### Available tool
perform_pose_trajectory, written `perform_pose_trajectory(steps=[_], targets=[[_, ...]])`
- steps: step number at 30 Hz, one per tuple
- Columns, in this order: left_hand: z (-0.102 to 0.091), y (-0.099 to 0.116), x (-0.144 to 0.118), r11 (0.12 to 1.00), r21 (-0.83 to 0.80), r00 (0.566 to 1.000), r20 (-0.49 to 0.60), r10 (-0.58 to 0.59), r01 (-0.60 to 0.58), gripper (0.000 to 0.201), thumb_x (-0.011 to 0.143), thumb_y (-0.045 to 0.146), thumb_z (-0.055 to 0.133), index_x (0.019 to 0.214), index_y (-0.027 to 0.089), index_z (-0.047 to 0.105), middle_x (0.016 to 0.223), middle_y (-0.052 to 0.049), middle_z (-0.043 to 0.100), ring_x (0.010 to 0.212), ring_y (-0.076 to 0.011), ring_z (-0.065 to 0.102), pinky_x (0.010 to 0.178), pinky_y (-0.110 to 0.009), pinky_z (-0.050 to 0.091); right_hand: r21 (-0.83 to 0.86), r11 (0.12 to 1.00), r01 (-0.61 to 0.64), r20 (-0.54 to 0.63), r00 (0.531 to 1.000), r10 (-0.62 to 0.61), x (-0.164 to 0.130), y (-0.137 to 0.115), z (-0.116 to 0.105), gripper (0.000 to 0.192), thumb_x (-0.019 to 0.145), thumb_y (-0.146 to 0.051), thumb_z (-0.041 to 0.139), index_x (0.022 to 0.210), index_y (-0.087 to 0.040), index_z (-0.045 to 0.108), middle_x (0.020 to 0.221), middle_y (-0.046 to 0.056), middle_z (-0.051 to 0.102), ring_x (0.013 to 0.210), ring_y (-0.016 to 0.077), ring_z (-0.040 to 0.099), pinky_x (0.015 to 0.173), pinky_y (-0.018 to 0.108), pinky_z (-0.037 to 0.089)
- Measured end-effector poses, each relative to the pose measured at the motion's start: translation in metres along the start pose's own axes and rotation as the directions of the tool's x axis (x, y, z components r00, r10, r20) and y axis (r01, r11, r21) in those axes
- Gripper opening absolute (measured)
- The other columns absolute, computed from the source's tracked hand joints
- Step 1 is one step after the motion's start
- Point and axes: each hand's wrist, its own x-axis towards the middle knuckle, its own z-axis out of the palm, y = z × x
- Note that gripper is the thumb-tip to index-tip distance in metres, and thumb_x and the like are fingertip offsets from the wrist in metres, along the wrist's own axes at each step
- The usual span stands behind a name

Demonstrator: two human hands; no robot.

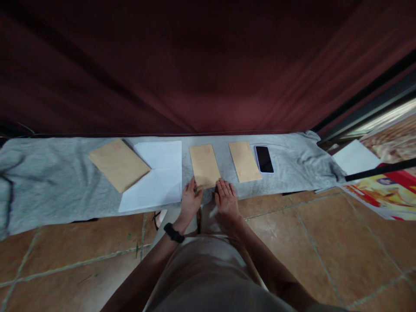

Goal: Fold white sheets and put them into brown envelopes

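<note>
Middle envelope (204, 163) lies on grey cloth (52, 177), handling unfinished: left hand (190, 199) at its lower-left corner, grip indeterminable; right hand (226, 199) flat, grasping nothing, at its lower-right; second envelope (245, 161) beside phone (264, 160) untouched

ok so everything's on a long, narrow cloth-covered table (55, 190), grey fabric, pretty wrinkled esp. at both ends. Going L to R: a tan envelope (118, 167) lying at an angle (one or a stack, idk), w/ its R side over some white paper (162, 186) that reaches approx. the front edge. Then a 2nd tan envelope (204, 164) nr the middle, slightly tilted, then a 3rd tan envelope (244, 161) a bit apart from it, & a phone (264, 159) just beside that one, dark screen up, pale purple rim.
</note>
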Motion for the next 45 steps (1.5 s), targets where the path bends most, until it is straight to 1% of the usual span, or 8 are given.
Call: perform_pose_trajectory(steps=[6,13,19,22,26,32,37,45], targets=[[0.006,0.005,0.021,0.833,-0.439,0.935,0.048,-0.352,0.336,0.036,0.071,0.026,0.071,0.106,0.018,0.065,0.075,0.001,0.067,0.072,-0.0173,0.065,0.071,-0.030,0.052,0.003,1.000,0.000,-0.010,1.000,0.000,0.001,-0.003,-0.001,0.053,0.104,-0.027,0.039,0.154,-0.008,0.042,0.156,0.017,0.047,0.147,0.0288,0.039,0.123,0.051,0.027],[0.011,0.037,0.022,0.767,-0.593,0.962,0.055,-0.268,0.247,0.028,0.070,0.020,0.062,0.098,0.019,0.063,0.089,-0.003,0.072,0.082,-0.0181,0.068,0.077,-0.031,0.054,0.000,0.999,-0.046,-0.044,0.998,0.046,0.012,-0.009,-0.006,0.060,0.099,-0.021,0.045,0.158,-0.011,0.035,0.155,0.017,0.048,0.142,0.0310,0.044,0.116,0.050,0.038],[0.003,0.069,0.015,0.846,-0.508,0.986,0.073,-0.147,0.163,0.038,0.082,0.033,0.065,0.118,0.020,0.061,0.084,-0.001,0.069,0.075,-0.0164,0.065,0.073,-0.029,0.053,0.211,0.962,-0.172,-0.095,0.976,0.196,0.027,-0.007,-0.017,0.048,0.101,-0.020,0.036,0.144,-0.020,0.058,0.123,0.016,0.065,0.112,0.0271,0.062,0.097,0.041,0.053],[0.001,0.067,0.013,0.834,-0.518,0.982,0.110,-0.156,0.190,0.046,0.088,0.045,0.063,0.125,0.020,0.059,0.092,-0.004,0.070,0.082,-0.0173,0.067,0.075,-0.030,0.054,0.518,0.816,-0.255,-0.125,0.922,0.367,0.034,0.000,-0.022,0.040,0.103,-0.035,0.039,0.120,-0.021,0.072,0.106,0.012,0.066,0.096,0.0231,0.064,0.087,0.036,0.058],[0.009,0.052,0.013,0.740,-0.569,0.932,0.175,-0.318,0.359,0.051,0.080,0.050,0.073,0.119,0.018,0.063,0.096,-0.006,0.070,0.083,-0.0182,0.069,0.070,-0.030,0.057,0.886,0.342,-0.313,0.039,0.785,0.619,0.039,0.008,-0.026,0.041,0.089,-0.061,0.058,0.084,-0.021,0.068,0.087,0.004,0.064,0.076,0.0184,0.062,0.064,0.032,0.061],[0.029,0.054,0.010,0.587,-0.643,0.870,0.344,-0.353,0.492,0.046,0.074,0.042,0.078,0.111,0.017,0.067,0.084,-0.004,0.072,0.072,-0.0158,0.070,0.062,-0.025,0.054,0.932,-0.128,-0.339,0.341,0.700,0.627,0.030,0.010,-0.025,0.039,0.062,-0.053,0.082,0.075,-0.020,0.065,0.070,-0.002,0.067,0.063,0.0138,0.061,0.063,0.029,0.058],[0.043,0.065,0.014,0.611,-0.644,0.887,0.361,-0.288,0.460,0.034,0.067,0.030,0.074,0.097,0.017,0.068,0.070,0.000,0.070,0.060,-0.0122,0.064,0.057,-0.022,0.048,0.910,-0.214,-0.356,0.409,0.672,0.617,0.022,0.010,-0.019,0.039,0.058,-0.050,0.083,0.065,-0.021,0.058,0.058,-0.005,0.060,0.052,0.0101,0.056,0.057,0.026,0.055],[0.069,0.085,0.045,0.725,-0.577,0.913,0.364,-0.183,0.376,0.032,0.067,0.025,0.072,0.097,0.018,0.066,0.061,0.005,0.063,0.053,-0.0112,0.058,0.052,-0.020,0.041,0.951,-0.162,-0.264,0.287,0.555,0.781,0.023,0.058,-0.039,0.042,0.063,-0.052,0.081,0.077,-0.022,0.055,0.062,-0.006,0.061,0.054,0.0117,0.061,0.054,0.025,0.056]])
